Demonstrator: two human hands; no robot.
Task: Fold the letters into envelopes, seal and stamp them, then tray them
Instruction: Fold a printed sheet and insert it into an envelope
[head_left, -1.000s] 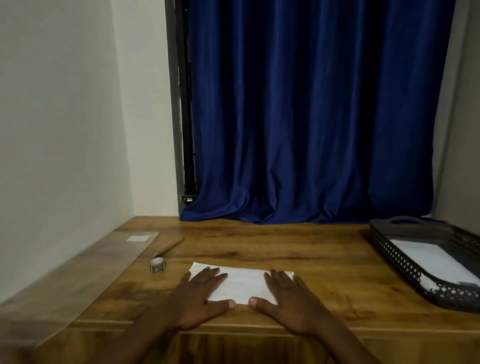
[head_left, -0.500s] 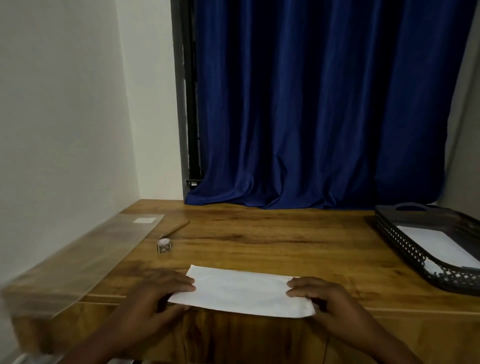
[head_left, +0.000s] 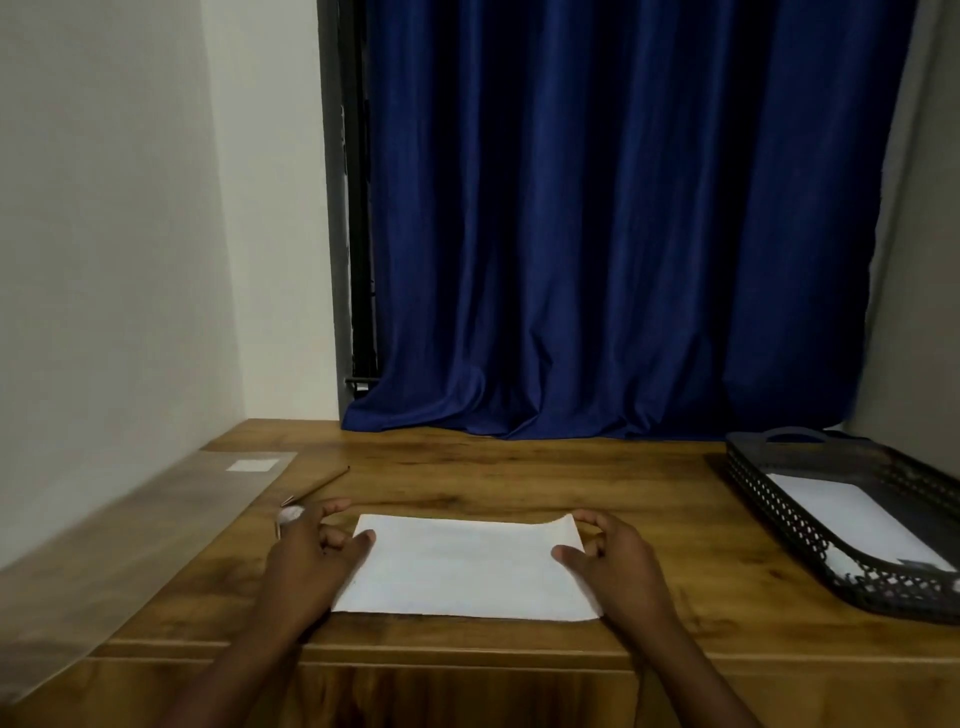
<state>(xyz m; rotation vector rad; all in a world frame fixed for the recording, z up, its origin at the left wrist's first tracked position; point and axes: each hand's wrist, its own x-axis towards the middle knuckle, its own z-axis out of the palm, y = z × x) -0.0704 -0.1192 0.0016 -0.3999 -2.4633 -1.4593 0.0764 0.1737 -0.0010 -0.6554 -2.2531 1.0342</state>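
Note:
A white folded letter (head_left: 462, 569) lies flat near the front edge of the wooden table (head_left: 519, 478). My left hand (head_left: 311, 551) is at its left end, thumb on the paper's edge and fingers curled beside it. At the right end, my right hand (head_left: 613, 558) has its thumb on top and curled fingers at the far right corner, which is lifted slightly. A black mesh tray (head_left: 779, 514) at the right holds white paper.
A thin pen (head_left: 317, 486) lies left of the letter. A small white object (head_left: 291, 513) sits partly behind my left hand. A clear plastic sheet (head_left: 156, 519) with a white label covers the table's left side. A blue curtain (head_left: 597, 234) hangs behind.
My hands went from pressing flat on the letter to holding its two ends. The letter now lies a little farther in from the table's front edge, its far right corner raised.

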